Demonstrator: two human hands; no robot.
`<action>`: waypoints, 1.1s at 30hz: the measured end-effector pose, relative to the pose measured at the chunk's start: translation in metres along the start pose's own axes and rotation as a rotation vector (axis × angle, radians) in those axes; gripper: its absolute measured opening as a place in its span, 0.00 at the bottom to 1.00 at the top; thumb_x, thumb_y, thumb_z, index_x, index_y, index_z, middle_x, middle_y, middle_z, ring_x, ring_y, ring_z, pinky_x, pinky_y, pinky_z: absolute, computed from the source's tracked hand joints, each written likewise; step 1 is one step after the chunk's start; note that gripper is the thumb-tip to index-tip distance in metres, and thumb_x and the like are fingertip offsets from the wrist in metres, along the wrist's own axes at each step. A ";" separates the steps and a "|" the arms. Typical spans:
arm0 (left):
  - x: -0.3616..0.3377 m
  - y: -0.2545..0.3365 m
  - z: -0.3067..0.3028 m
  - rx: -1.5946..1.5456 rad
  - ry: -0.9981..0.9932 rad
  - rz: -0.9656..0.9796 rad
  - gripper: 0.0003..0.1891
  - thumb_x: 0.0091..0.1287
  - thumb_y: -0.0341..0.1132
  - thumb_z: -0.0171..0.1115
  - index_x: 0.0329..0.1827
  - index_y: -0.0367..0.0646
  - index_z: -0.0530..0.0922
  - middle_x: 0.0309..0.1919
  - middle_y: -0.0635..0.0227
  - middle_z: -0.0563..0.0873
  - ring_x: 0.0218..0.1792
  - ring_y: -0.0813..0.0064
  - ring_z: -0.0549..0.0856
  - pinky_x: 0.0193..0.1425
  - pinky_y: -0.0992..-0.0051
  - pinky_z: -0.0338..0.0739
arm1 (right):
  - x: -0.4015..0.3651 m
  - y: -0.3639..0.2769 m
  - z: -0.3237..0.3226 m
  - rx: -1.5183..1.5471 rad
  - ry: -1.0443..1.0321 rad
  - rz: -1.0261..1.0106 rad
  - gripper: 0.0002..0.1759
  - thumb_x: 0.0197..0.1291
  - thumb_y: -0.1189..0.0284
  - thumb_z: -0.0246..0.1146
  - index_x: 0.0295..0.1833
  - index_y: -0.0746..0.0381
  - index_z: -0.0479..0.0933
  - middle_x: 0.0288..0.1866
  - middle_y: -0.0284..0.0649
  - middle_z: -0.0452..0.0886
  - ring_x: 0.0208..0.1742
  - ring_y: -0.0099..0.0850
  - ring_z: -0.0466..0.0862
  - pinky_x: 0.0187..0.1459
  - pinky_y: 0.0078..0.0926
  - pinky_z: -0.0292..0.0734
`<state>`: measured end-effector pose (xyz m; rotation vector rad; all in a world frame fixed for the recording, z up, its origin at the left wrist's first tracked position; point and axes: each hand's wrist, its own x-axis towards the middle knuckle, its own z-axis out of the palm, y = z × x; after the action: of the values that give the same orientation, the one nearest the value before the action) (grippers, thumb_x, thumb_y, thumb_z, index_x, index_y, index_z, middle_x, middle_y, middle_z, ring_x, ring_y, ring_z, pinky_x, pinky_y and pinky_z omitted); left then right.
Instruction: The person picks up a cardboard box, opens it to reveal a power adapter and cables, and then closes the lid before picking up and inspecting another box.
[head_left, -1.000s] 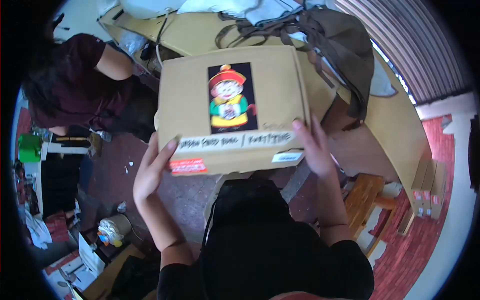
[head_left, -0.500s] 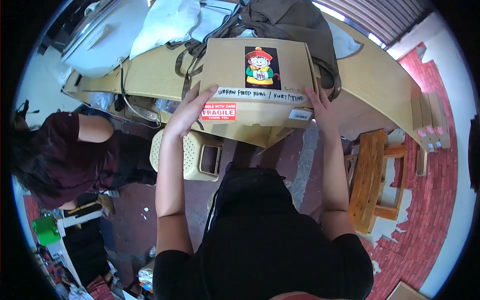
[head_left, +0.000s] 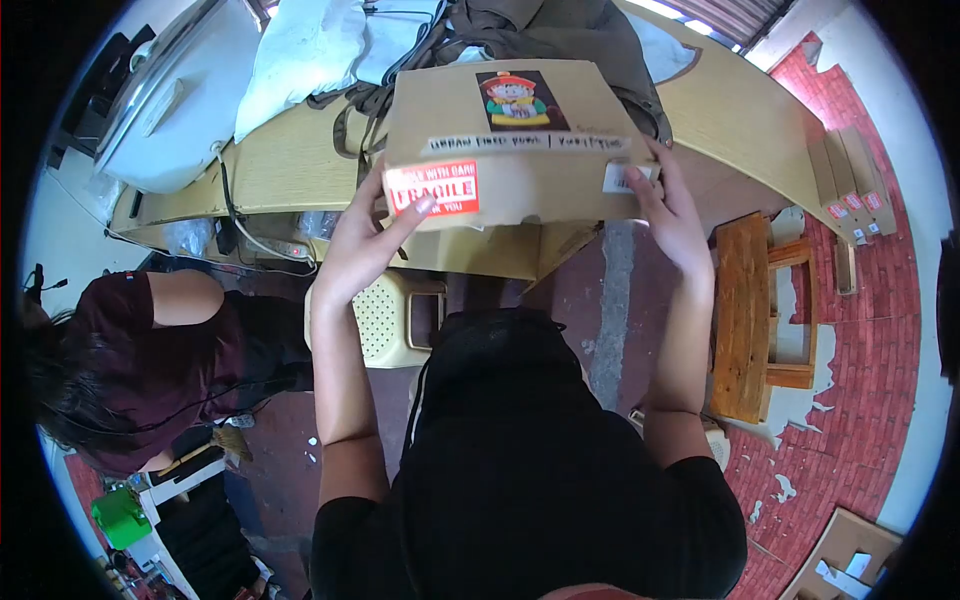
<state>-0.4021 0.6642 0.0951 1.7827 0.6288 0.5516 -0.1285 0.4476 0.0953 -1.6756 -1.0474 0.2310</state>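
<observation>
Both my hands hold a brown cardboard box (head_left: 540, 175) up in front of me, its front side tilted toward me. On its top is a dark picture (head_left: 520, 100) of a cartoon figure in a red hat, with a strip of handwritten lettering (head_left: 525, 143) below. A red FRAGILE sticker (head_left: 435, 188) is on the front at left, and a small white barcode label (head_left: 618, 179) at right. My left hand (head_left: 365, 240) grips the left end, thumb over the sticker. My right hand (head_left: 672, 205) clasps the right end, thumb by the label. The fingers behind the box are partly hidden.
Behind the box a curved yellow table (head_left: 740, 110) carries a dark bag (head_left: 560, 30) and white sacks (head_left: 300, 70). A beige stool (head_left: 380, 320) stands below. Another person (head_left: 170, 360) is at left. A wooden bench (head_left: 740, 320) and several narrow cartons (head_left: 850, 185) are at right.
The box has tilted so that more of its front faces me and its top looks narrower. My thumbs have moved from its top edge down onto the front.
</observation>
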 end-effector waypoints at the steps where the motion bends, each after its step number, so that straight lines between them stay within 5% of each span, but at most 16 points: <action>1: -0.001 0.010 0.001 -0.021 0.015 -0.019 0.39 0.69 0.47 0.68 0.73 0.28 0.64 0.62 0.51 0.79 0.63 0.70 0.77 0.70 0.70 0.68 | 0.001 -0.006 -0.002 -0.002 0.000 0.004 0.28 0.72 0.62 0.62 0.69 0.67 0.68 0.56 0.46 0.80 0.58 0.30 0.78 0.60 0.26 0.72; 6: -0.002 0.052 -0.004 0.040 0.106 -0.020 0.33 0.75 0.54 0.57 0.69 0.30 0.71 0.57 0.54 0.83 0.60 0.74 0.78 0.66 0.73 0.69 | 0.018 -0.034 -0.013 0.030 -0.006 0.081 0.30 0.68 0.63 0.67 0.68 0.67 0.68 0.54 0.45 0.82 0.56 0.29 0.80 0.55 0.27 0.76; 10: 0.027 0.064 -0.030 0.286 0.119 0.083 0.45 0.74 0.69 0.36 0.63 0.28 0.75 0.48 0.48 0.86 0.50 0.62 0.83 0.61 0.68 0.70 | 0.059 -0.040 -0.025 -0.068 0.048 -0.025 0.27 0.72 0.55 0.60 0.65 0.65 0.73 0.51 0.42 0.84 0.48 0.27 0.81 0.50 0.28 0.77; 14: 0.053 0.070 -0.040 0.260 0.151 0.086 0.49 0.71 0.74 0.35 0.61 0.28 0.77 0.45 0.50 0.87 0.50 0.62 0.84 0.57 0.68 0.73 | 0.103 -0.034 -0.042 -0.230 0.191 0.086 0.39 0.70 0.43 0.55 0.71 0.65 0.69 0.61 0.43 0.79 0.58 0.29 0.77 0.59 0.25 0.72; 16: 0.063 0.070 -0.047 0.276 0.159 0.084 0.50 0.70 0.75 0.35 0.60 0.28 0.78 0.44 0.51 0.88 0.50 0.64 0.84 0.55 0.68 0.73 | 0.112 -0.060 -0.045 -0.273 -0.050 0.084 0.40 0.68 0.38 0.52 0.70 0.60 0.71 0.56 0.40 0.80 0.51 0.27 0.78 0.46 0.23 0.74; 17: 0.068 0.071 -0.050 0.301 0.125 0.101 0.51 0.70 0.75 0.32 0.63 0.28 0.75 0.45 0.54 0.88 0.50 0.67 0.85 0.57 0.70 0.72 | 0.120 -0.057 -0.046 -0.239 -0.003 0.223 0.49 0.65 0.34 0.52 0.80 0.56 0.58 0.84 0.48 0.49 0.72 0.35 0.71 0.53 0.25 0.76; 21: 0.091 0.081 -0.060 0.256 0.064 0.091 0.53 0.69 0.77 0.29 0.66 0.29 0.71 0.47 0.57 0.89 0.50 0.70 0.86 0.58 0.70 0.71 | 0.141 -0.070 -0.045 -0.249 -0.097 0.144 0.50 0.68 0.34 0.47 0.79 0.63 0.57 0.79 0.49 0.61 0.58 0.36 0.78 0.40 0.26 0.78; 22: 0.089 0.094 -0.057 0.247 0.043 0.094 0.53 0.68 0.77 0.29 0.66 0.29 0.72 0.47 0.58 0.89 0.50 0.71 0.86 0.58 0.69 0.71 | 0.139 -0.080 -0.042 -0.251 -0.099 0.142 0.50 0.68 0.34 0.47 0.79 0.63 0.57 0.79 0.49 0.61 0.58 0.36 0.78 0.40 0.26 0.78; 23: 0.086 0.108 -0.051 0.192 0.143 0.133 0.44 0.72 0.73 0.31 0.71 0.41 0.66 0.51 0.48 0.85 0.39 0.66 0.90 0.45 0.68 0.81 | 0.137 -0.093 -0.038 -0.256 -0.100 0.097 0.50 0.67 0.34 0.47 0.79 0.63 0.57 0.79 0.49 0.60 0.58 0.37 0.78 0.41 0.26 0.78; 26: 0.103 0.119 -0.061 0.281 0.090 0.052 0.47 0.71 0.74 0.28 0.70 0.37 0.65 0.37 0.53 0.89 0.38 0.68 0.89 0.42 0.72 0.80 | 0.148 -0.093 -0.029 -0.294 0.046 0.051 0.50 0.66 0.32 0.46 0.79 0.61 0.57 0.77 0.50 0.63 0.57 0.39 0.79 0.43 0.30 0.79; 30: 0.101 0.136 -0.043 0.257 0.071 0.202 0.47 0.72 0.73 0.28 0.70 0.37 0.68 0.35 0.55 0.89 0.37 0.72 0.89 0.41 0.75 0.79 | 0.186 -0.093 -0.036 -0.317 -0.125 0.196 0.51 0.64 0.30 0.45 0.78 0.59 0.61 0.65 0.52 0.77 0.55 0.42 0.81 0.47 0.42 0.77; 33: 0.123 0.132 -0.053 0.245 0.031 0.078 0.48 0.72 0.73 0.28 0.74 0.37 0.64 0.36 0.55 0.89 0.38 0.72 0.88 0.42 0.74 0.78 | 0.193 -0.092 -0.039 -0.315 -0.148 0.222 0.49 0.64 0.30 0.45 0.75 0.59 0.66 0.61 0.53 0.79 0.51 0.41 0.82 0.47 0.42 0.77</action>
<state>-0.3254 0.7504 0.2432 2.0391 0.6742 0.5754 -0.0380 0.5628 0.2552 -2.0890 -1.0461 0.3534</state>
